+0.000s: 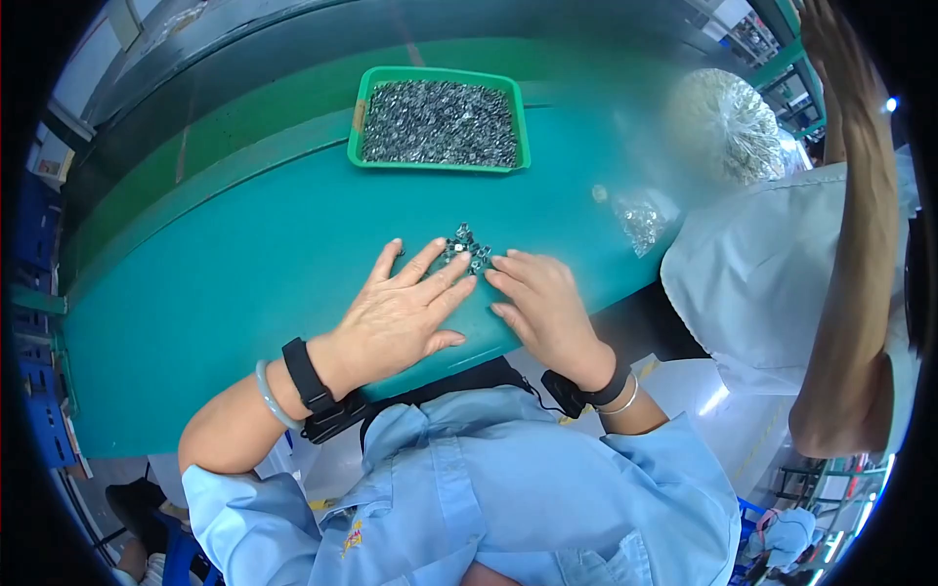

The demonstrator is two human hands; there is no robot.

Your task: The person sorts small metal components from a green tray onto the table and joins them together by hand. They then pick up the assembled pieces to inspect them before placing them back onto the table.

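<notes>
Fingers spread flat, left hand (396, 317) and right hand (543, 305) flank small metal parts (466, 246) below the green tray (357, 127).

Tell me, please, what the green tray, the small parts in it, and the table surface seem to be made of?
Green tray: probably moulded plastic, with even colour and a rounded rim. Small parts in it: likely metal, grey and glinting. Table surface: seemingly a smooth teal rubber or vinyl mat with a soft sheen; the look leaves it open.

small dark metal parts (466, 246), loose cluster, on green table; touching both hands' fingertips
</notes>
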